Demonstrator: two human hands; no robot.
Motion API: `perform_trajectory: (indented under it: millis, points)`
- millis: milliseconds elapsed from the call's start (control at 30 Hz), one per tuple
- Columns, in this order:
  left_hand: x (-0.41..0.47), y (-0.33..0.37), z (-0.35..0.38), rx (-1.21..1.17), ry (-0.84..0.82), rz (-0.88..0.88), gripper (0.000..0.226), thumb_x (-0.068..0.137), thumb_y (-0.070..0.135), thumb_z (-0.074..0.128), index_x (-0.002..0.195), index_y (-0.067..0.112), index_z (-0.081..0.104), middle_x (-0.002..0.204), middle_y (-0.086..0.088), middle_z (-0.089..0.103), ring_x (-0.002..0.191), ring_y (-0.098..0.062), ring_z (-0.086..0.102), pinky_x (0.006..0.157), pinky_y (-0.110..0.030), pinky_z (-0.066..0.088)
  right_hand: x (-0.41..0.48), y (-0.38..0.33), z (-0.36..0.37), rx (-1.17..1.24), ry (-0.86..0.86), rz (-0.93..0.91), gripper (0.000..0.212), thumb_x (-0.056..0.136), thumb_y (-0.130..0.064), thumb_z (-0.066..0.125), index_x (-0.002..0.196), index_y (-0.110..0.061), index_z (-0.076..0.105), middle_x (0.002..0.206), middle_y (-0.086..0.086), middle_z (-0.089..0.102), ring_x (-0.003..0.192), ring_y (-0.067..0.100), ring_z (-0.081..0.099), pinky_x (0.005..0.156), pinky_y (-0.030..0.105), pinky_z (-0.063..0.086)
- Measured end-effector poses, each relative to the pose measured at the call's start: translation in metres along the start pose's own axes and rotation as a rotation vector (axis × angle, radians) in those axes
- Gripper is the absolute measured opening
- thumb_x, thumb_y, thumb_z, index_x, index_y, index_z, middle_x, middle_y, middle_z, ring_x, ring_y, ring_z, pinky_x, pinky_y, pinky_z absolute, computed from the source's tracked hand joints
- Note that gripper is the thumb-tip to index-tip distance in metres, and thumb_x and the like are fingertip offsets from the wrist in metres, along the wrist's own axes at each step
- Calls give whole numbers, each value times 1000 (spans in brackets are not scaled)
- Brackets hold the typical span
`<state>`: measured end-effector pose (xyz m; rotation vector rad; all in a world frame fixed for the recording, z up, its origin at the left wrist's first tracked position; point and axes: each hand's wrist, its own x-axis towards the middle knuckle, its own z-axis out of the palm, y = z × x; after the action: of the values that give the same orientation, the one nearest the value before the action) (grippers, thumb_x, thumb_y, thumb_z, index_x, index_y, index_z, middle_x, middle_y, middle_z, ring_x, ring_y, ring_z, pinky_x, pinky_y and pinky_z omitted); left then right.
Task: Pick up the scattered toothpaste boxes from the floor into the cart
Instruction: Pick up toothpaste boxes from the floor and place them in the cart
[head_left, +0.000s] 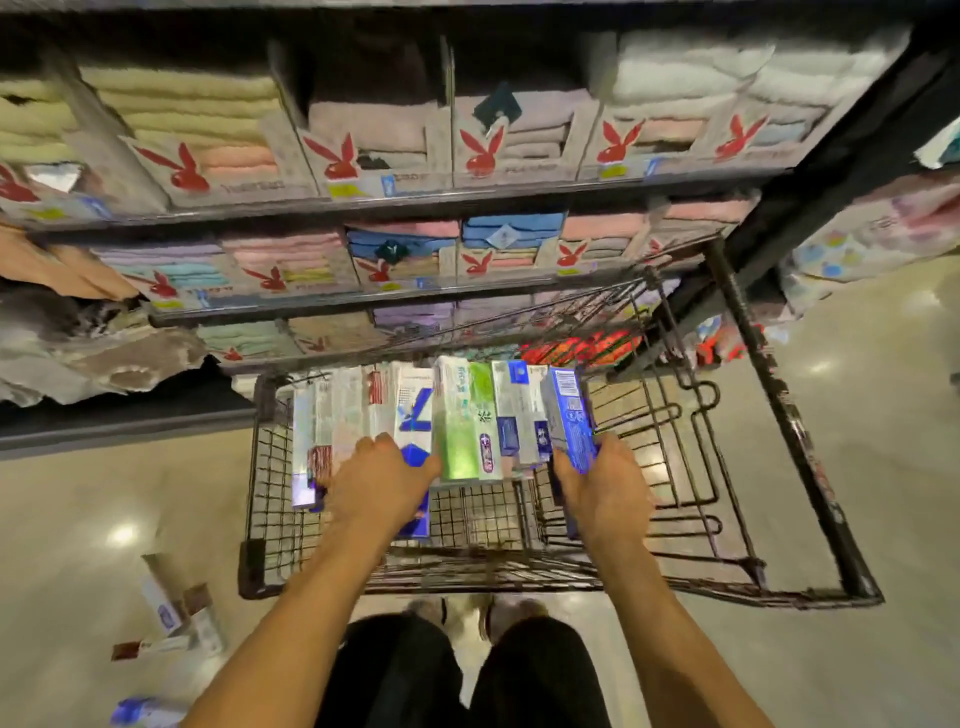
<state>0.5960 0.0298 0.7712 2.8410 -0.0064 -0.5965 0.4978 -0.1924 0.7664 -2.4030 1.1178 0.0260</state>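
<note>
A red rabbit-head logo stands on the front of each towel display box (483, 150) along the upper two shelves (467, 196). The line of lettering beneath each logo is too blurred to read. The yellow and blue shelf-edge tags (347, 189) carry print that cannot be made out. In the cart (561, 584), a white toothpaste box (413, 410) bears a large blue figure shaped like a 7. A green toothpaste box (484, 415) shows dark characters too smeared to read, and a blue toothpaste box (569, 410) carries a barcode panel and illegible fine print. A fallen toothpaste box (166, 613) on the floor shows a blue label, unreadable.
</note>
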Motion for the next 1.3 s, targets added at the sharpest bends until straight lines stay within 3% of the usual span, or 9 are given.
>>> perform_trajectory:
  millis: [200,333,533,667,767,867,933,1033,1300]
  points:
    - [84,9,76,-65,-17,-113,51,84,63,58,93,13,57,91,-5,56,74,-26,60,64,-35,51,72,9,103,38,-64,57,42,86,-60,67,103,-24,56,100,-2,60,90,22,60,74,39,53]
    - [130,13,126,7,20,-122,56,83,65,60,102,13,59,101,-7,61,81,-30,64,65,-34,49,117,18,165,39,-94,92,39,85,-62,68,100,-29,55,99,-7,59,90,17,60,78,40,54]
    - [167,17,159,-27,115,-86,65,79,64,68,114,15,44,104,-10,60,81,-38,66,56,-34,36,175,27,224,-15,-71,133,44,88,-48,70,119,-20,55,117,4,62,108,28,62,87,43,54]
    - [165,16,157,39,123,-74,60,84,62,65,112,14,45,105,-11,57,77,-38,64,53,-38,44,187,24,233,-81,-90,94,56,89,-53,68,126,-14,51,125,9,58,114,32,59,84,45,52]
    - [158,22,142,47,108,-43,50,90,52,63,113,11,47,108,-12,56,87,-36,62,61,-44,51,183,19,217,-81,-107,57,58,89,-56,68,127,-15,51,125,8,59,116,32,58,84,44,51]
    - [155,36,116,97,124,-3,38,96,44,55,115,12,49,110,-12,58,90,-34,62,59,-39,42,181,12,183,-69,-117,13,50,90,-46,69,127,-17,51,125,8,59,116,31,58,84,45,51]
    - [148,49,91,153,134,45,33,97,41,52,116,14,52,108,-10,60,90,-33,63,60,-37,38,179,4,151,-49,-91,-81,46,90,-42,68,124,-15,52,122,10,58,112,33,57,84,45,51]
    - [130,72,43,195,157,120,31,96,38,52,117,15,54,108,-9,62,91,-31,63,63,-38,46,176,-14,92,-32,-56,-224,43,88,-37,69,121,-13,52,116,12,56,108,36,56,81,45,50]
    - [50,121,-75,267,334,187,32,94,39,51,117,18,57,106,-6,62,96,-32,61,75,-40,48,162,-72,-65,-223,-69,-571,39,89,-47,62,114,-17,57,109,10,63,104,36,61,83,46,52]
